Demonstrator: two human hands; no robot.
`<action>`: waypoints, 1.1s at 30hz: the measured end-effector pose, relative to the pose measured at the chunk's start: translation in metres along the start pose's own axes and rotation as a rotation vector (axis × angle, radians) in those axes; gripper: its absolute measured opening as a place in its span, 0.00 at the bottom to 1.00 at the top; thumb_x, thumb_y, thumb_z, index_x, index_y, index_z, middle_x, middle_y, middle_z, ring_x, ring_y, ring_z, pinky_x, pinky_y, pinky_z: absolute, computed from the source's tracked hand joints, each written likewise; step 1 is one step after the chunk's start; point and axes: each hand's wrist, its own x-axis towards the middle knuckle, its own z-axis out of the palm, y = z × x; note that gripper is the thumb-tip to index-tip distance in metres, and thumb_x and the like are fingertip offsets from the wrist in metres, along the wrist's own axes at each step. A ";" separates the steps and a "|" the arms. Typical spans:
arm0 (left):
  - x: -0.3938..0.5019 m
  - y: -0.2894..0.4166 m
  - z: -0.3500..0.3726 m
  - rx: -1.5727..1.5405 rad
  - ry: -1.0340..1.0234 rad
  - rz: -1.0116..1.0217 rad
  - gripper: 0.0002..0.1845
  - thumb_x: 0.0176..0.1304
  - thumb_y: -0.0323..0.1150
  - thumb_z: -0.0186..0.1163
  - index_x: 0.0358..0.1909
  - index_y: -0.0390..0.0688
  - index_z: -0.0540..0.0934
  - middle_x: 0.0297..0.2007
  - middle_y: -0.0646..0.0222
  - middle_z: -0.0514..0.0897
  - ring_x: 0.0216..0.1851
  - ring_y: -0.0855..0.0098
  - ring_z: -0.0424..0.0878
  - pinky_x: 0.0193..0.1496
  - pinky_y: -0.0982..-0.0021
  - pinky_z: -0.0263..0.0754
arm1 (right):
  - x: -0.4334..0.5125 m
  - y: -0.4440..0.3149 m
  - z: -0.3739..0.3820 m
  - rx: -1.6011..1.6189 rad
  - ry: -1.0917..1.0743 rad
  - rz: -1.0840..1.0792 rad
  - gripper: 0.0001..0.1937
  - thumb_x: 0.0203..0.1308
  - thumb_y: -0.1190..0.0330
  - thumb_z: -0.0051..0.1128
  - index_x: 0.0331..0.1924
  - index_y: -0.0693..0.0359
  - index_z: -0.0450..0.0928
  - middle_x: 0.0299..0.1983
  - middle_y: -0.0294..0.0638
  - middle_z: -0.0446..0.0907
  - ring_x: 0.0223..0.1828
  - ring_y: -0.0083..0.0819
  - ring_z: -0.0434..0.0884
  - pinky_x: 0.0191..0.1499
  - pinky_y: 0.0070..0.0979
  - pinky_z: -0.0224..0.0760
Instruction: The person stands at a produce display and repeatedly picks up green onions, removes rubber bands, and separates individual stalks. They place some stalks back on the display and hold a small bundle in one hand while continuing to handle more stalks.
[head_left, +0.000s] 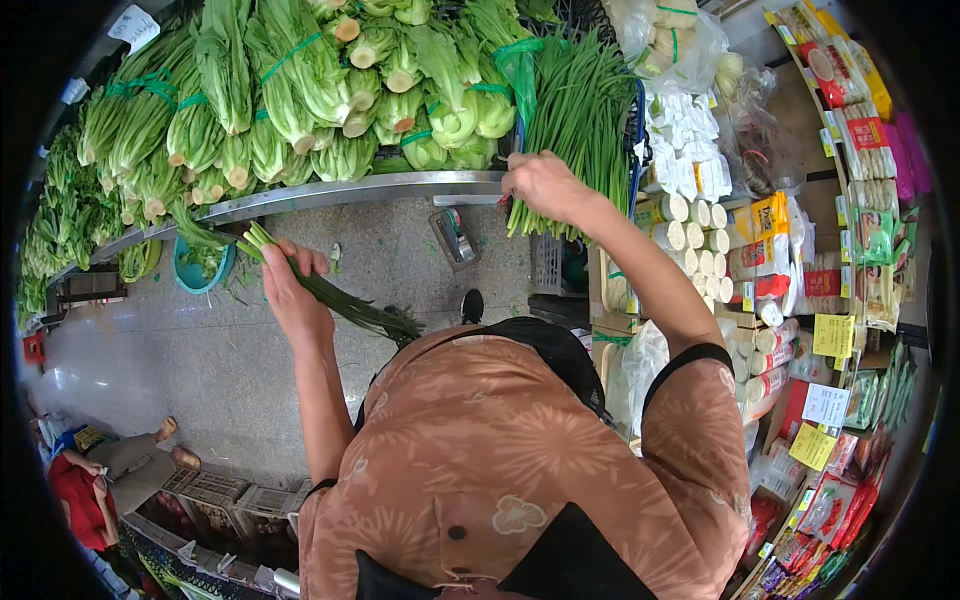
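My left hand (291, 274) grips a small bunch of garlic chives (352, 306), its pale cut ends pointing away from me and dark leaves trailing toward my waist. At the metal edge of the vegetable stand (360, 189), my right hand (546, 187) has its fingers curled in; whether anything is between them cannot be made out. Just right of that hand lies a thick heap of garlic chives (577, 112), cut ends toward me. A green plastic bag (517, 75) lies beside the heap. Bundles of leafy lettuce (300, 97) with green ties fill the stand to the left.
Below the stand are a turquoise basin (202, 264) with leaf scraps and a grey tape dispenser (454, 236). Shelves of packaged noodles (694, 247) stand close on my right. A person in red (82, 495) sits at lower left near plastic crates (214, 499).
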 end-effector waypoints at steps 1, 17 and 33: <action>0.000 0.004 0.000 -0.005 -0.024 -0.014 0.19 0.79 0.50 0.48 0.35 0.46 0.69 0.23 0.77 0.63 0.24 0.81 0.59 0.28 0.77 0.53 | 0.002 0.000 0.003 -0.039 -0.090 -0.034 0.08 0.58 0.74 0.58 0.37 0.55 0.88 0.40 0.43 0.79 0.49 0.41 0.81 0.57 0.42 0.70; 0.013 0.028 -0.007 0.075 -0.113 -0.005 0.18 0.80 0.48 0.46 0.38 0.45 0.70 0.23 0.79 0.62 0.22 0.83 0.58 0.26 0.78 0.51 | -0.017 0.014 -0.088 -0.224 0.619 -0.207 0.05 0.60 0.73 0.63 0.39 0.55 0.86 0.37 0.35 0.87 0.41 0.30 0.84 0.48 0.34 0.74; -0.009 0.018 0.074 0.080 -0.349 -0.033 0.17 0.81 0.45 0.42 0.47 0.45 0.76 0.28 0.77 0.76 0.24 0.85 0.70 0.24 0.82 0.59 | 0.039 -0.168 -0.063 1.446 0.559 0.022 0.06 0.63 0.77 0.64 0.40 0.73 0.84 0.39 0.39 0.78 0.26 0.25 0.80 0.27 0.19 0.72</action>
